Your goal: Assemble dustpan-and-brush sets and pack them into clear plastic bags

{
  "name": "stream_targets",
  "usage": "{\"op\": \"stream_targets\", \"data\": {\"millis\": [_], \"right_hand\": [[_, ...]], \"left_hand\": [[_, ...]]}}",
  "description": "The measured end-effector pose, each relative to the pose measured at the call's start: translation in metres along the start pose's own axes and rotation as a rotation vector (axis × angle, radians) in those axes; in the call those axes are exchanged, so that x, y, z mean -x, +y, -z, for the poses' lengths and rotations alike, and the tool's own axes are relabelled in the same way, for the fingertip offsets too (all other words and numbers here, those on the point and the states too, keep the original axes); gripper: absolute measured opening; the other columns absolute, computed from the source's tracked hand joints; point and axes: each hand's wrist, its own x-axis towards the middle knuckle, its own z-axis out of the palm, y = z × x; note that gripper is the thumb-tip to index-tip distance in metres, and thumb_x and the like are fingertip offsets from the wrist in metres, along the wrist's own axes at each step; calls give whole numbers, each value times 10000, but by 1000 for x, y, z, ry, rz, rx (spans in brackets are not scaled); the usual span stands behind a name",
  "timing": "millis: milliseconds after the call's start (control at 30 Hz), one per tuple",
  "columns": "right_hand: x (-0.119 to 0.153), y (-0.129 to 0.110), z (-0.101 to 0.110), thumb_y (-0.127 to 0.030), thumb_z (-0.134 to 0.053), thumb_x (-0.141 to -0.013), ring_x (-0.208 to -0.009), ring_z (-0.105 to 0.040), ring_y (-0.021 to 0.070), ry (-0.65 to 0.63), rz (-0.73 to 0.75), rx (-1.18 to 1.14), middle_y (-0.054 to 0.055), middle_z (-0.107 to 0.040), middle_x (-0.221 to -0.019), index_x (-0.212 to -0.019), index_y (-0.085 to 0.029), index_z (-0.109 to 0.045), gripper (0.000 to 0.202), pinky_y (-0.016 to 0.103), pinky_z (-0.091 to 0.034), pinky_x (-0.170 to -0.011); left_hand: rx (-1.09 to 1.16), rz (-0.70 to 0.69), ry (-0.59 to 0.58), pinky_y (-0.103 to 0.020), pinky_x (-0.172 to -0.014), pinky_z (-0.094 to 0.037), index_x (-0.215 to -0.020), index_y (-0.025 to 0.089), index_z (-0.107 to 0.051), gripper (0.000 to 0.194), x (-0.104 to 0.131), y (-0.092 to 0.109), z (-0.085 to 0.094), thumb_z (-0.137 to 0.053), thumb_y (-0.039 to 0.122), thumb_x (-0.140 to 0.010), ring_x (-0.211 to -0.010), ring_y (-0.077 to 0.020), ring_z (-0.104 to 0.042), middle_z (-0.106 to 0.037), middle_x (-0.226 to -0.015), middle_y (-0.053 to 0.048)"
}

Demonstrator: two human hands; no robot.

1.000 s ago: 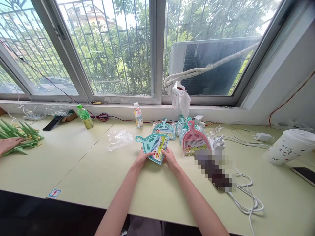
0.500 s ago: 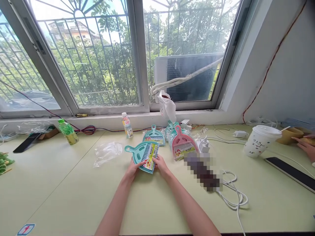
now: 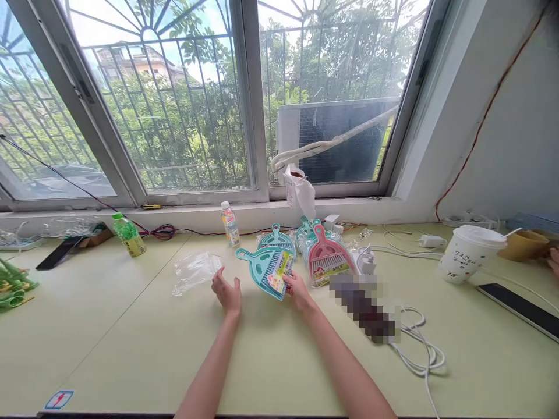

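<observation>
A teal dustpan with a brush and a printed card [image 3: 261, 265] is tilted above the table, its handle pointing left. My right hand [image 3: 298, 291] grips its lower right edge, with the thumb on the card. To its left, my left hand [image 3: 227, 294] is raised with fingers apart and nothing in it, beside a clear plastic bag [image 3: 196, 270] on the table. Behind the held set lies another teal dustpan set [image 3: 276, 237]. A pink dustpan set [image 3: 328, 256] lies on top of more wrapped sets to the right.
Two bottles, one green-capped [image 3: 128, 235] and one white-capped [image 3: 230, 226], stand toward the window. At right are a white cup [image 3: 469, 256], a black phone [image 3: 519, 305], coiled white cables [image 3: 421, 349] and part of another person's hand [image 3: 554, 261].
My left hand has let go of the teal dustpan and moved left, its fingers opening. The dustpan, now in my right hand alone, has shifted slightly right. The other person's hand has moved toward the right edge.
</observation>
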Motion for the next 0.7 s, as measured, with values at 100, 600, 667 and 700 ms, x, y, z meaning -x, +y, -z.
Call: {"op": "stream_targets", "data": {"millis": [100,600,667,700], "right_hand": [[-1,4,-1,-357,-697,-676,-819,-723,256,-7,2,13,71,-739,-901,-969,-217,-598,340,361,-585,-663],[-13,13,13,-405,-722,-632,-817,-714,260,80,19,109,94,-734,-941,-949,-219,-577,395,372,-583,-650],[-12,15,13,-351,-719,-639,-785,-715,240,76,-14,116,80,-738,-930,-955,-209,-576,374,358,-585,-649],[-12,16,13,-332,-717,-645,-774,-715,236,68,-28,122,75,-740,-923,-967,-206,-577,374,355,-586,-646]], "left_hand": [[-310,-108,22,-553,-1145,-118,-1361,244,-435,510,-23,-10,8,-503,213,-856,-1450,-306,-169,-295,-1532,-142],[-209,-73,-248,-407,-997,-374,-943,231,-708,244,-21,-27,13,-619,121,-745,-1155,-321,-506,-644,-1122,-112],[-203,-47,-270,-406,-974,-387,-1031,214,-695,294,-20,-26,13,-592,112,-775,-1109,-321,-533,-660,-1024,-125],[-200,-34,-267,-411,-963,-391,-1063,209,-686,306,-20,-26,13,-559,112,-802,-1072,-320,-551,-662,-977,-126]]}}
